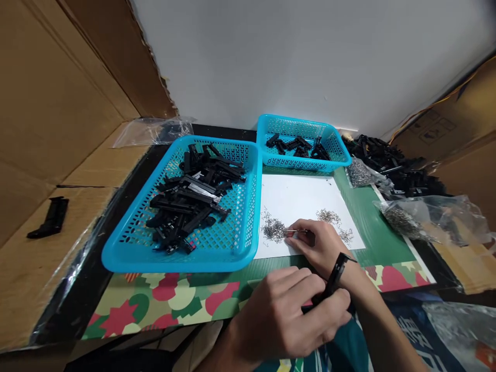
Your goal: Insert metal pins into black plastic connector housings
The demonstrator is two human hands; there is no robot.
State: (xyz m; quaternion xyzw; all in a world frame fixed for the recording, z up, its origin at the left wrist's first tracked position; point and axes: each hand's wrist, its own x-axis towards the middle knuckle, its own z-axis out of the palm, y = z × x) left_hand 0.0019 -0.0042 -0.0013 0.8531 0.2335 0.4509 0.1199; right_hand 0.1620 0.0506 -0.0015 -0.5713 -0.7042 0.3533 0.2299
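Observation:
My left hand (292, 310), in the lower middle, is closed round a long black plastic part (337, 274) whose upper end sticks up past the fingers. Beyond it, my right hand (318, 240) rests low over a white sheet (294, 196). Its thumb and forefinger are pinched at the edge of a pile of small thin bent metal wires (274, 229), on a thin metal piece (296, 231) too small to name surely. Two smaller heaps of wires (328, 216) lie on the sheet beyond and right of this hand; the right heap is partly scattered.
A large blue basket (253, 206) of black plastic parts stands left. A smaller blue basket (298, 164) with fewer parts stands behind the sheet. Bags of metal wires (403, 219) and a heap of black parts (395, 165) lie right. One black part (52, 217) lies on cardboard far left.

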